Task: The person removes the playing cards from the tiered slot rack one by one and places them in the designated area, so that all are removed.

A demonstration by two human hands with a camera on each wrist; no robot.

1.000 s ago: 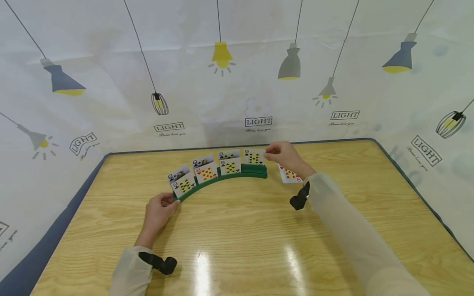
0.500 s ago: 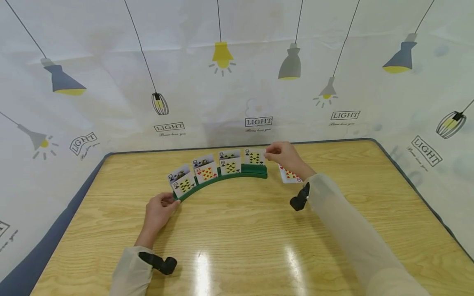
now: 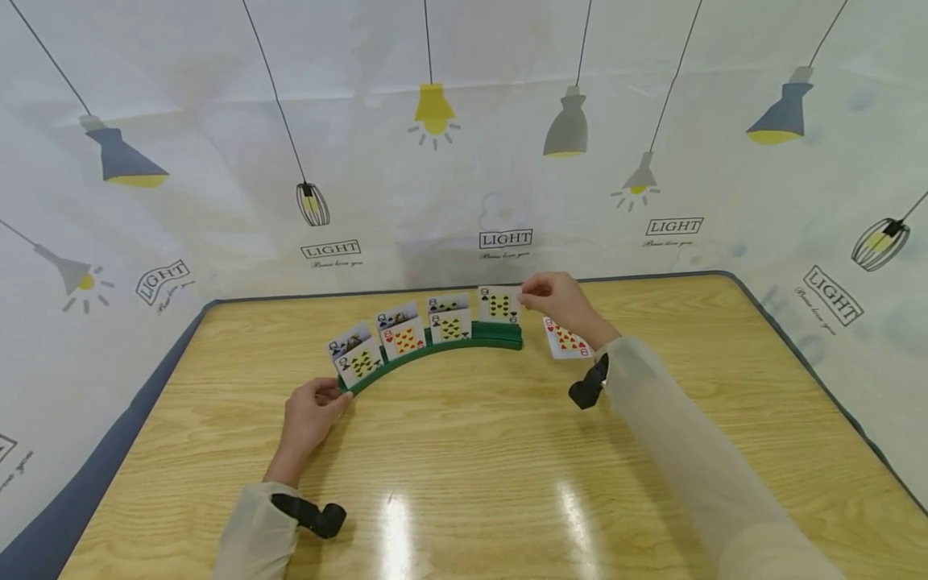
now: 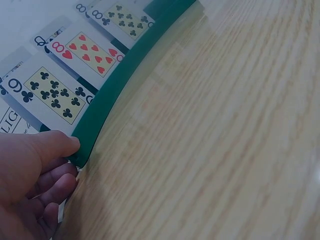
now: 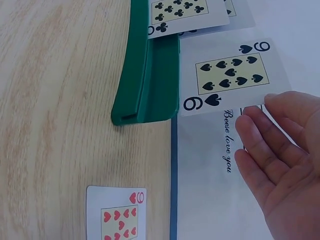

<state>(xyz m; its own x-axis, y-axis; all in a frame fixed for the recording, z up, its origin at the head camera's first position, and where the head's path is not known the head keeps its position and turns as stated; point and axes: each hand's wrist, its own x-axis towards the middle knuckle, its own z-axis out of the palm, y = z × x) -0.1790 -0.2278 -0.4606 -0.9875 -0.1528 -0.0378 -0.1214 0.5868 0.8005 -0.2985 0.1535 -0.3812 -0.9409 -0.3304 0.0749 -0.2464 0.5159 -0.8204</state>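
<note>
A curved green card rack [image 4: 106,97] stands just below the head view's centre, bearing three overlapping pairs of playing cards; the front ones are the nine of clubs [image 4: 56,94], eight of hearts [image 4: 90,54] and eight of clubs [image 4: 125,21]. The left hand [image 3: 310,415] pinches its 8 o'clock end. At 2 o'clock, the right hand [image 3: 560,302] pinches an upright nine of spades [image 3: 499,304]. A nine of hearts [image 3: 567,342] lies at 3 o'clock on the pale wood surface [image 3: 449,443]. White walls [image 3: 500,161] show printed lamps and "LIGHT".

Playing card [image 3: 499,305] in right hand [image 3: 561,304], left hand [image 3: 310,414] at end of curved green rack [image 3: 493,335]
</note>
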